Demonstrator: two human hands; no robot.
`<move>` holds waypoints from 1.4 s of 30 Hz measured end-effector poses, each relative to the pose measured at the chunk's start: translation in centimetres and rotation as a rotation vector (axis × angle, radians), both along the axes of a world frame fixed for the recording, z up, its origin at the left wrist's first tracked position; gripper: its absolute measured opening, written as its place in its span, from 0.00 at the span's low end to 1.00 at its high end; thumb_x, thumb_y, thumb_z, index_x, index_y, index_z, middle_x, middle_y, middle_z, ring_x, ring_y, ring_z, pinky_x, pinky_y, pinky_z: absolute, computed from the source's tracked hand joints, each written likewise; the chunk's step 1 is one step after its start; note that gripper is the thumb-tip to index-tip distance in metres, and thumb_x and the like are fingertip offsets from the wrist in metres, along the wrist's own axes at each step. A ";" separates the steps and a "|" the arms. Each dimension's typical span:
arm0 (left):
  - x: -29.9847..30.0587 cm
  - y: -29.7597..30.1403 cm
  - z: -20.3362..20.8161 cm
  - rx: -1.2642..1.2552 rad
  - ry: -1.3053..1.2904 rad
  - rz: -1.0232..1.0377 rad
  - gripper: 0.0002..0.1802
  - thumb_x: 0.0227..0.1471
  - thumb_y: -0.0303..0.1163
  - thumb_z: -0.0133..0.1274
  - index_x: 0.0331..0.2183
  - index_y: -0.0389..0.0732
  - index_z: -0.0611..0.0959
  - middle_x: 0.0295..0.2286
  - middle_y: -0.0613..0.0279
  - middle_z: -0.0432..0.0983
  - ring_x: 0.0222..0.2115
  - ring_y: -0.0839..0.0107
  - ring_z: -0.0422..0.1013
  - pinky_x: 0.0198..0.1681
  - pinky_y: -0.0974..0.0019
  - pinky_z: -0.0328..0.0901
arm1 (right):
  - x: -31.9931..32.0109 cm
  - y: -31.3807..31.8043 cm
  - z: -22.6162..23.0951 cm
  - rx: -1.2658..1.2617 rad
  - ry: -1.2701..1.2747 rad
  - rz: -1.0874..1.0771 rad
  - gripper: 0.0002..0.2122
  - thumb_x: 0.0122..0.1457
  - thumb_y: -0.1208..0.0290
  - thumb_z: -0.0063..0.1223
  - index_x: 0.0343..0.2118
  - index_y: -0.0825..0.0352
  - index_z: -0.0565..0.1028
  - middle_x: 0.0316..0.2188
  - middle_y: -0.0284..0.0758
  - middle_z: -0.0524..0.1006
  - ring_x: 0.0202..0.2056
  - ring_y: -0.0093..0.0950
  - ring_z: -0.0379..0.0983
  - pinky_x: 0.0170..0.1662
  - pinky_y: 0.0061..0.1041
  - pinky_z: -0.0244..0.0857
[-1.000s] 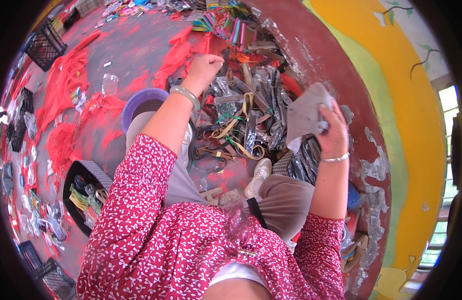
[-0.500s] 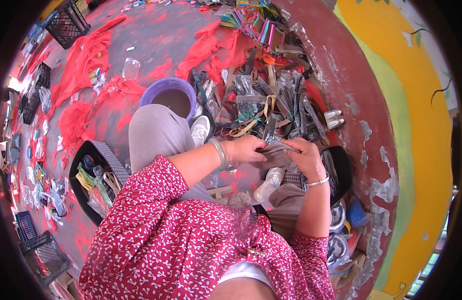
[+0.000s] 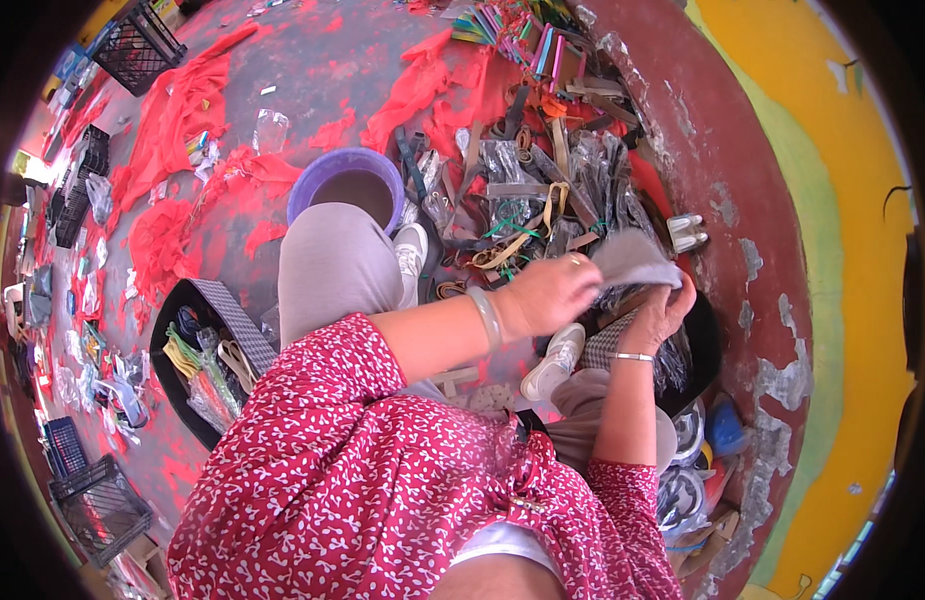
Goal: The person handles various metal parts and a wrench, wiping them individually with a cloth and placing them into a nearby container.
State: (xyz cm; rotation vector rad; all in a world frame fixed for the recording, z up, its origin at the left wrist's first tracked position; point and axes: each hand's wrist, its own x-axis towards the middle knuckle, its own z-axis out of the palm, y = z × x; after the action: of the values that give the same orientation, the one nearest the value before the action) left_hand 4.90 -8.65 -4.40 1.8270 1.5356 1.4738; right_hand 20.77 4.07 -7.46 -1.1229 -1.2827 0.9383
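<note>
A small grey cloth (image 3: 634, 260), blurred by motion, is raised over the right-hand side of the pile of straps. Its lower right edge is pinched between the thumb and fingers of my right hand (image 3: 666, 315), which wears a silver bracelet. Against the cloth's left edge are the closed fingers of my left hand (image 3: 554, 295), with a pale bangle on the wrist; the fingertips are smeared. Beyond both hands lies a heap of belts and straps (image 3: 522, 190), some in clear plastic. A black bin with a checked side (image 3: 697, 345) stands beside my right wrist.
A purple basin (image 3: 347, 185) of murky water stands by my left knee. Another black bin (image 3: 197, 355) of packaged goods is to the left. Red cloth (image 3: 187, 110) and litter cover the floor. A peeling red wall (image 3: 722, 150) runs along the right. Black crates (image 3: 137, 48) stand far left.
The grey cloth has moved up and to the right, from between my hands above the shoe to over the straps. My left hand has followed rightward, and my right hand has turned upward.
</note>
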 end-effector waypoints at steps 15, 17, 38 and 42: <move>3.0 0.4 -1.1 0.133 -0.088 -0.157 0.16 0.41 0.26 0.52 0.37 0.37 0.71 0.34 0.55 0.67 0.37 0.57 0.65 0.41 0.59 0.62 | -6.8 -0.9 7.6 0.675 -1.362 0.513 0.06 0.40 0.63 0.52 0.18 0.59 0.73 0.13 0.34 0.71 0.18 0.33 0.70 0.20 0.30 0.61; 3.2 0.8 -2.0 0.115 -0.082 -0.180 0.17 0.42 0.25 0.50 0.38 0.38 0.70 0.35 0.54 0.67 0.38 0.55 0.64 0.42 0.60 0.62 | -6.6 -1.9 7.6 0.741 -1.336 0.416 0.05 0.44 0.65 0.50 0.17 0.58 0.72 0.12 0.35 0.71 0.17 0.34 0.71 0.18 0.31 0.62; -15.2 16.2 -26.1 -0.893 0.255 0.477 0.13 0.47 0.31 0.44 0.35 0.37 0.76 0.36 0.45 0.72 0.40 0.50 0.68 0.45 0.55 0.62 | -4.6 5.3 9.3 0.386 -1.496 0.601 0.11 0.34 0.68 0.56 0.22 0.63 0.68 0.18 0.37 0.68 0.28 0.41 0.69 0.34 0.38 0.59; -15.9 20.0 -28.4 -0.954 0.276 0.384 0.20 0.47 0.33 0.48 0.44 0.40 0.72 0.44 0.49 0.68 0.47 0.54 0.64 0.50 0.57 0.58 | -5.3 5.7 10.6 0.312 -1.482 0.550 0.13 0.34 0.64 0.57 0.21 0.62 0.67 0.17 0.36 0.68 0.24 0.40 0.68 0.32 0.38 0.56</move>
State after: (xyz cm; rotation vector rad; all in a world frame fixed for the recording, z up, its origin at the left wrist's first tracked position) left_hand -11.04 11.33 -32.76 1.2022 2.2636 0.3963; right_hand 15.47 9.76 3.11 -1.2026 -2.9089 0.0699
